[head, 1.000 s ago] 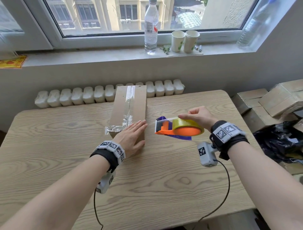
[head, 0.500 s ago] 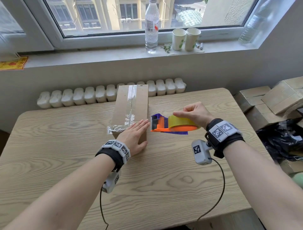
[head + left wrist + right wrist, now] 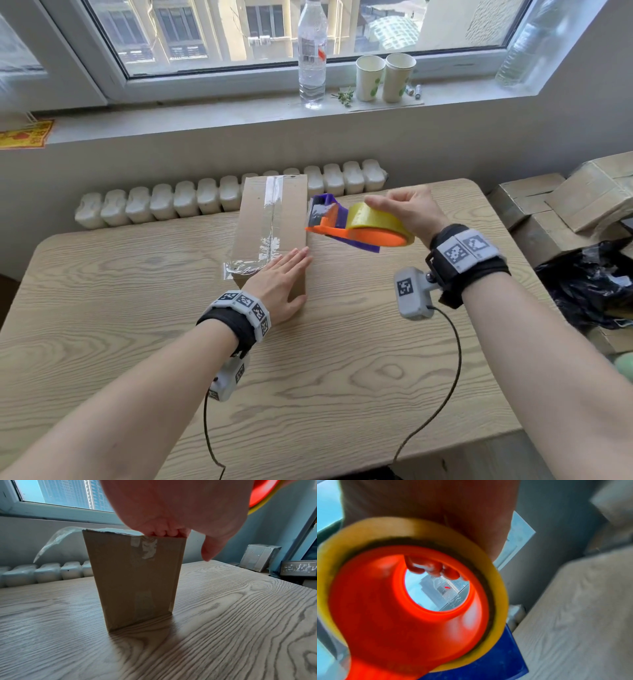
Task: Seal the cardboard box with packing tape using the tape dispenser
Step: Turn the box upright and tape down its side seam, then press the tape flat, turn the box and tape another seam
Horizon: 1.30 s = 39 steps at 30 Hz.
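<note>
A long cardboard box (image 3: 253, 219) lies on the wooden table (image 3: 102, 308), a strip of clear tape (image 3: 272, 219) running down its top seam with a loose crumpled end at the near left corner. My left hand (image 3: 279, 282) lies flat on the box's near right end, fingers straight; in the left wrist view the box's end face (image 3: 137, 577) stands below that palm (image 3: 171, 507). My right hand (image 3: 407, 209) grips the tape dispenser (image 3: 356, 228), orange and purple with a yellowish roll, in the air just right of the box. The right wrist view shows the roll (image 3: 412, 596) close up.
A white ribbed radiator (image 3: 205, 202) runs behind the table's far edge. On the windowsill stand a water bottle (image 3: 311, 54) and two paper cups (image 3: 383, 77). Stacked cardboard boxes (image 3: 561, 205) and a black plastic bag (image 3: 589, 281) crowd the right side.
My right hand has carried the dispenser leftward and farther from me, bringing it close to the box's right edge. The left hand has stayed flat on the box.
</note>
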Each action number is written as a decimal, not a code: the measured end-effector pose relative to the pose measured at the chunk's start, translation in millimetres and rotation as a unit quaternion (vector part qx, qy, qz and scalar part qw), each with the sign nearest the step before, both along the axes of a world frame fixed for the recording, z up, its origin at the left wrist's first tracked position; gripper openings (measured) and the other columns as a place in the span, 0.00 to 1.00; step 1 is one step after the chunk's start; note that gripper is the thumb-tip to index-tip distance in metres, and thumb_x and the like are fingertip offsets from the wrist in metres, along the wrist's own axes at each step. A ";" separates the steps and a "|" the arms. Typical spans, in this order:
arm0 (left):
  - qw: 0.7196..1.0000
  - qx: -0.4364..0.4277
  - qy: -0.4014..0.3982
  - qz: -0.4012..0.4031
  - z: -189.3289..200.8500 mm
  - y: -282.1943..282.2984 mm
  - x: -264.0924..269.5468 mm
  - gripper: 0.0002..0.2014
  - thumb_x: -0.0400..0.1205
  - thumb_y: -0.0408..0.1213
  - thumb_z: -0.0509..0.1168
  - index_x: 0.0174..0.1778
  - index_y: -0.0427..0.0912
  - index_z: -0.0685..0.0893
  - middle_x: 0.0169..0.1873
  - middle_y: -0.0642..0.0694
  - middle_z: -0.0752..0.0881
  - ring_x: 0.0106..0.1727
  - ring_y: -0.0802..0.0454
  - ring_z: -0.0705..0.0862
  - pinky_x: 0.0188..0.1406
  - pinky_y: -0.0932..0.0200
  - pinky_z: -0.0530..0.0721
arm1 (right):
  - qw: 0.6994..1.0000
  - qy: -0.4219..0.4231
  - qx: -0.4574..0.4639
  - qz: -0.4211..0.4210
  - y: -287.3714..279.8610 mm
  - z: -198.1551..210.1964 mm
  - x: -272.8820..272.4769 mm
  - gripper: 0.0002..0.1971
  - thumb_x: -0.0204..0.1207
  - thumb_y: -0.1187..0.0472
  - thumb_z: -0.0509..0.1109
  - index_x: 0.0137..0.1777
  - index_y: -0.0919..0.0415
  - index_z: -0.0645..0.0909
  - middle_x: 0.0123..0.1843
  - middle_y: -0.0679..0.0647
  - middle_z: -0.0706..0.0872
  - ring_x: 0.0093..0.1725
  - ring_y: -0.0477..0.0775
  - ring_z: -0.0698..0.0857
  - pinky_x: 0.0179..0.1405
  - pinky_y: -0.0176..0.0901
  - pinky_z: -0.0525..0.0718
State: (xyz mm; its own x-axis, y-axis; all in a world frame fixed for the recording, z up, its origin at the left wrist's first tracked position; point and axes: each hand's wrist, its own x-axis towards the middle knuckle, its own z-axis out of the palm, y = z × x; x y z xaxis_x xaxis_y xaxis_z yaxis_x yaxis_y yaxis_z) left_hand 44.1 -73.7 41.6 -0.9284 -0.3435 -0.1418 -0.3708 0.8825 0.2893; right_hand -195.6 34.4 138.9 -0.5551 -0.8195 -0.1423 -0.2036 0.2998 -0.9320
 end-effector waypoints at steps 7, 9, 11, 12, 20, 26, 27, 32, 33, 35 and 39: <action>1.000 -0.029 -0.011 -0.003 -0.2 1.5 3.8 0.43 0.80 0.51 0.59 0.81 0.45 0.36 0.83 0.50 0.39 0.81 0.58 0.36 0.79 0.62 0.35 | 0.986 0.088 0.139 -0.015 7.2 -45.6 7.4 0.24 0.69 0.43 0.73 0.25 0.63 0.77 0.27 0.54 0.74 0.30 0.52 0.74 0.32 0.43 0.69; 0.999 -0.038 -0.001 0.013 0.1 3.9 6.1 0.40 0.81 0.52 0.55 0.81 0.45 0.37 0.81 0.50 0.37 0.81 0.57 0.34 0.80 0.60 0.35 | 0.976 0.116 0.184 0.010 12.9 -68.0 17.8 0.21 0.72 0.49 0.72 0.39 0.71 0.84 0.33 0.59 0.79 0.36 0.56 0.77 0.37 0.45 0.71; 0.998 -0.042 0.013 0.049 -2.2 5.3 13.4 0.37 0.81 0.56 0.46 0.81 0.44 0.38 0.80 0.51 0.35 0.81 0.56 0.35 0.82 0.58 0.37 | 0.960 0.163 0.226 0.030 16.8 -85.5 32.4 0.18 0.73 0.48 0.70 0.42 0.67 0.85 0.38 0.60 0.83 0.41 0.59 0.81 0.39 0.45 0.72; 0.996 -0.040 0.019 0.076 -2.9 5.6 19.3 0.37 0.79 0.58 0.40 0.81 0.44 0.39 0.79 0.52 0.34 0.81 0.55 0.36 0.82 0.57 0.38 | 0.953 0.181 0.241 0.036 18.2 -93.4 39.7 0.17 0.73 0.47 0.70 0.42 0.64 0.84 0.39 0.60 0.84 0.44 0.60 0.82 0.40 0.45 0.72; 0.977 -0.005 0.014 0.212 -16.4 -0.9 61.7 0.35 0.83 0.54 0.47 0.81 0.39 0.43 0.80 0.44 0.34 0.82 0.50 0.33 0.83 0.51 0.40 | 0.919 0.273 0.276 0.073 23.6 -126.3 73.8 0.20 0.75 0.43 0.66 0.55 0.59 0.81 0.54 0.60 0.88 0.58 0.65 0.83 0.57 0.50 0.74; 0.964 0.053 0.089 0.244 -19.6 2.1 58.8 0.35 0.83 0.43 0.58 0.82 0.42 0.47 0.82 0.41 0.35 0.81 0.50 0.32 0.77 0.58 0.38 | 0.888 0.265 0.351 0.136 27.4 -151.9 83.5 0.16 0.74 0.43 0.66 0.43 0.57 0.75 0.44 0.57 0.83 0.56 0.65 0.82 0.51 0.49 0.75; 0.961 0.062 0.104 0.248 -20.4 2.1 58.1 0.35 0.83 0.42 0.59 0.82 0.42 0.49 0.82 0.41 0.36 0.81 0.52 0.32 0.77 0.59 0.37 | 0.884 0.262 0.359 0.144 27.8 -154.8 84.6 0.15 0.74 0.43 0.68 0.41 0.55 0.73 0.43 0.56 0.82 0.55 0.65 0.82 0.49 0.49 0.75; 0.949 0.093 0.140 0.268 -22.7 1.4 56.0 0.33 0.81 0.34 0.62 0.81 0.41 0.55 0.82 0.39 0.40 0.83 0.46 0.38 0.81 0.55 0.43 | 0.849 0.292 0.403 0.176 29.0 -164.7 88.8 0.15 0.72 0.46 0.70 0.33 0.52 0.69 0.51 0.58 0.87 0.57 0.65 0.82 0.51 0.48 0.76; 0.946 0.097 0.144 0.272 -22.5 1.4 55.5 0.32 0.81 0.33 0.61 0.80 0.41 0.56 0.82 0.39 0.40 0.83 0.45 0.38 0.80 0.56 0.42 | 0.845 0.293 0.409 0.184 29.5 -167.1 89.6 0.14 0.72 0.46 0.69 0.35 0.53 0.71 0.52 0.59 0.87 0.58 0.66 0.82 0.51 0.48 0.77; 0.942 0.107 0.153 0.278 -21.3 1.5 54.5 0.31 0.81 0.32 0.60 0.80 0.40 0.56 0.82 0.39 0.39 0.83 0.45 0.37 0.79 0.59 0.40 | 0.844 0.289 0.412 0.184 28.4 -168.3 91.8 0.13 0.74 0.46 0.67 0.44 0.56 0.75 0.55 0.61 0.87 0.59 0.67 0.81 0.54 0.49 0.77; 0.935 0.128 0.154 0.293 -22.4 2.0 57.8 0.34 0.83 0.34 0.57 0.81 0.38 0.46 0.82 0.40 0.37 0.82 0.49 0.35 0.78 0.61 0.38 | 0.875 0.301 0.374 0.068 19.1 -154.9 92.5 0.23 0.79 0.43 0.58 0.61 0.62 0.76 0.61 0.63 0.85 0.63 0.66 0.80 0.63 0.53 0.72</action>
